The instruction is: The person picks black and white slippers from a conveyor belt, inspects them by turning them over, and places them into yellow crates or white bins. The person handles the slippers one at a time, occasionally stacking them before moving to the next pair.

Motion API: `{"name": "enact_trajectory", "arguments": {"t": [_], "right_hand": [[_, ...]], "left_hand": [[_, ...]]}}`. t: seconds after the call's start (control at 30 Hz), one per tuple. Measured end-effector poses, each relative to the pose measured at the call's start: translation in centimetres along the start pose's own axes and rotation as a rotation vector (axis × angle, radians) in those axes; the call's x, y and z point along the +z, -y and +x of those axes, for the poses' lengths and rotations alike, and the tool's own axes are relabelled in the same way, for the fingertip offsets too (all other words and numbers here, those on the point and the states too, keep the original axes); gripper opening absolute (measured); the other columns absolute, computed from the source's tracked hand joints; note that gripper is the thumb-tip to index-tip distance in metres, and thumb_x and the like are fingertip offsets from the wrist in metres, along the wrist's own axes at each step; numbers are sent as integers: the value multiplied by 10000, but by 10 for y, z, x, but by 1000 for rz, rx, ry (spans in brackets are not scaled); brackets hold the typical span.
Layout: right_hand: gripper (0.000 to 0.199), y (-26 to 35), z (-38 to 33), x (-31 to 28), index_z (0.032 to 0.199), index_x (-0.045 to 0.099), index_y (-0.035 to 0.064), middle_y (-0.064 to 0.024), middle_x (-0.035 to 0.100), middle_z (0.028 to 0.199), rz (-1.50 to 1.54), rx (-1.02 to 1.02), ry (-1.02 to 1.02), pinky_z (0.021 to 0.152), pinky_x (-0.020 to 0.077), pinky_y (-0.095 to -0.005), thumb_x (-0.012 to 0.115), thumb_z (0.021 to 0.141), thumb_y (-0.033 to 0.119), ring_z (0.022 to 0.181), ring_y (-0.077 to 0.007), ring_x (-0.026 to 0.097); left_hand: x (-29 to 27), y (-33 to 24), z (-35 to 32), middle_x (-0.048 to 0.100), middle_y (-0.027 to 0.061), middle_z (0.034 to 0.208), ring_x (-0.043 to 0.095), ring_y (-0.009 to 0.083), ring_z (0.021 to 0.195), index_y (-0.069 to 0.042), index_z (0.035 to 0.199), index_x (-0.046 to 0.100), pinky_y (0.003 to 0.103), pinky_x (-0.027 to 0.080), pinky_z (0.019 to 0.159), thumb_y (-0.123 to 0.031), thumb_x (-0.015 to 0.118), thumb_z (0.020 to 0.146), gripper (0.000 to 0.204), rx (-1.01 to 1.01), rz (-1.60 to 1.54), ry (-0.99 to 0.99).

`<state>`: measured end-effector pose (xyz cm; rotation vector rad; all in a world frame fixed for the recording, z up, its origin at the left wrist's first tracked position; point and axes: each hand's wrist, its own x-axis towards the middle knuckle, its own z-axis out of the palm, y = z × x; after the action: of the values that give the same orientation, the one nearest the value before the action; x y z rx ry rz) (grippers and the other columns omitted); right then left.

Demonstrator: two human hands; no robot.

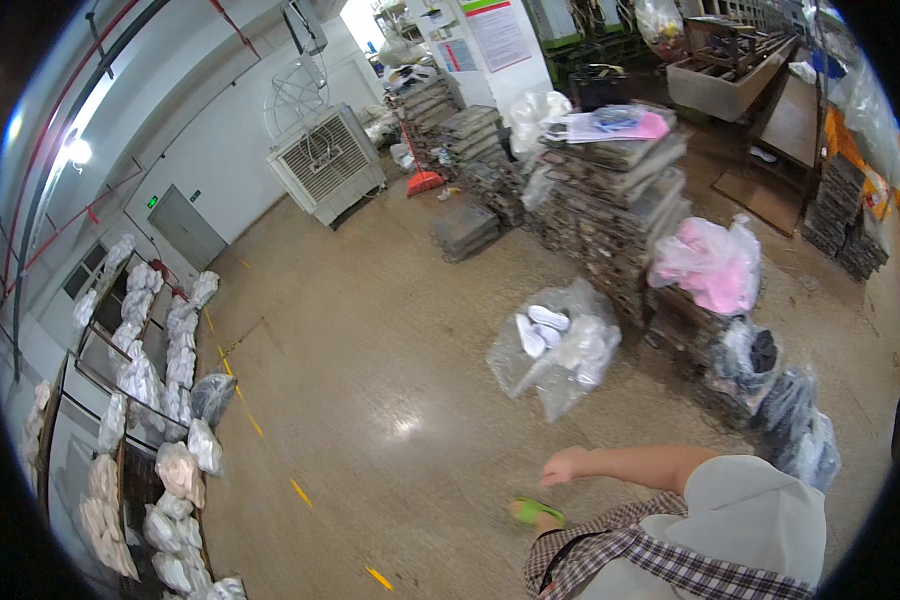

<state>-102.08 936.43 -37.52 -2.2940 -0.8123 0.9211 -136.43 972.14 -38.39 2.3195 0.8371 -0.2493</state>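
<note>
One hand [566,466] shows low and right of centre in my feed, the arm reaching in from the right edge, fingers loosely curled and gripping nothing; which hand it is I cannot say for sure, though I read it as the right, and the other is out of view. Nearest to it, just above on the concrete floor [370,370], slumps a clear plastic bag [555,350] stuffed with pale, shoe-like pieces. I judge it light but bulky, soft and shifting, its film slick; the gathered top or a bunched corner looks the surest place to grip. A green slipper [537,512] steps below the hand. Behind, at right of centre, stacked dark trays [610,215] carry a pink bag [712,265]; racks of white bags [160,370] line the left.
</note>
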Motion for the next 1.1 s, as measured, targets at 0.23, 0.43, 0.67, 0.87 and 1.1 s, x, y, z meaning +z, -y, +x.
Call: {"name": "enact_trajectory", "arguments": {"t": [0.23, 0.43, 0.67, 0.87, 1.1], "right_hand": [[392, -116, 119, -63, 1160, 587, 61, -175, 628, 1107, -79, 574, 54, 809, 483, -473, 531, 825, 257, 963, -344, 614], [351, -204, 143, -62, 1052, 657, 52, -198, 651, 1023, 262, 817, -167, 775, 485, -466, 604, 766, 247, 865, -363, 620], [331, -221, 379, -212, 1037, 662, 50, -189, 653, 1026, 53, 934, 121, 783, 482, -472, 518, 839, 272, 894, -349, 625], [324, -125, 777, -523, 1066, 632, 19, -199, 650, 1019, 107, 514, -159, 787, 488, -466, 491, 857, 223, 934, -355, 621], [326, -47, 1118, -713, 1115, 592, 28, -178, 631, 1100, 109, 259, -316, 825, 486, -450, 511, 836, 174, 994, -342, 601]], "left_hand": [[-68, -39, 294, 613, 214, 1122, 591, 348, 1042, -35, 1184, 554, 420, 472, 875, -285, 575, 899, 380, -21, -26, 202], [-126, -107, 593, 593, 215, 1174, 574, 343, 1084, -41, 1225, 528, 421, 461, 905, -289, 581, 897, 415, 180, 56, 272], [-164, -277, 881, 604, 193, 1183, 562, 321, 1123, -53, 1244, 534, 399, 455, 929, -267, 605, 884, 424, 263, 98, 431], [-266, -306, 1019, 649, 141, 1049, 602, 298, 977, -74, 1243, 546, 402, 480, 855, -255, 605, 880, 410, -15, -427, 376], [-313, -285, 1247, 661, 129, 944, 619, 264, 854, -57, 1193, 569, 391, 500, 751, -239, 594, 879, 363, -101, -257, 172]]}}
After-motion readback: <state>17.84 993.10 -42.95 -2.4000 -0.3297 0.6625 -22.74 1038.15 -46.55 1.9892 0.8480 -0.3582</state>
